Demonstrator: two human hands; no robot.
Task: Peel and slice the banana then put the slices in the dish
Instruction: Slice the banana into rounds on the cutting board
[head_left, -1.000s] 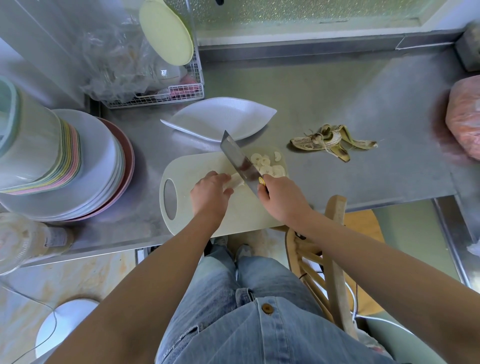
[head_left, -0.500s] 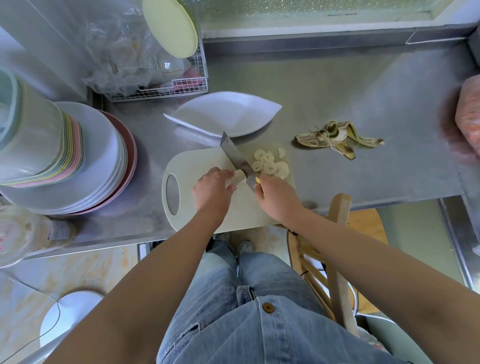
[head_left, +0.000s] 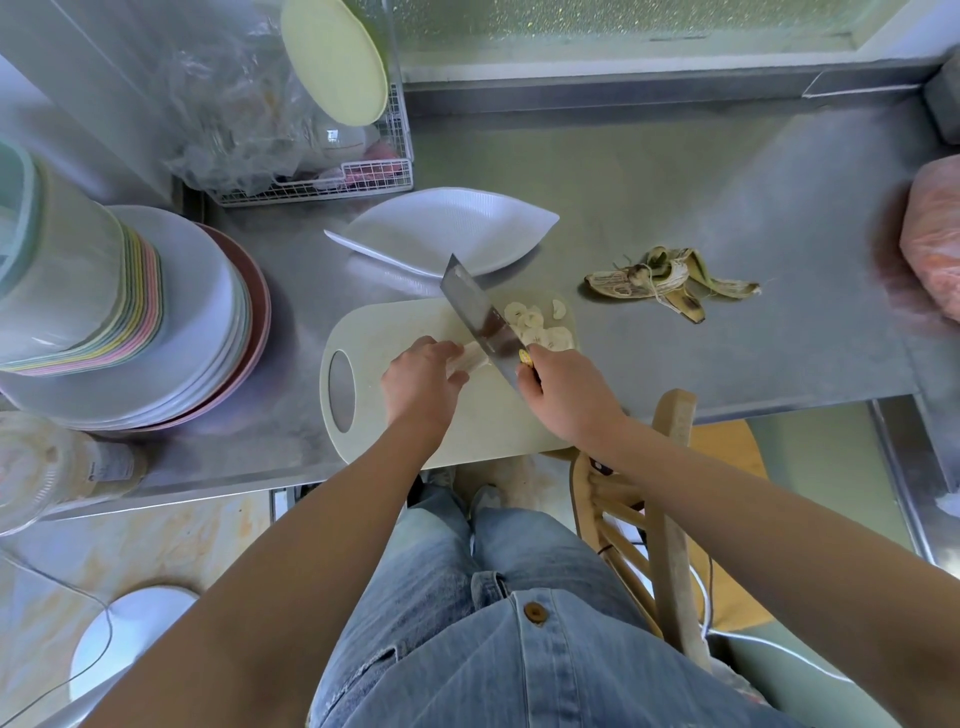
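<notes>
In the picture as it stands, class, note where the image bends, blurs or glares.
Head view: the wide lens bows the counter and the plates at left; the pink bag at the right edge is smeared; window light leaves a dull sheen on the steel; the peel near centre is crisp.

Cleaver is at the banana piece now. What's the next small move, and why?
Probably press the cut through: the right hand holds the cleaver against the banana stub, the left hand pins it, and the dish is empty.
</notes>
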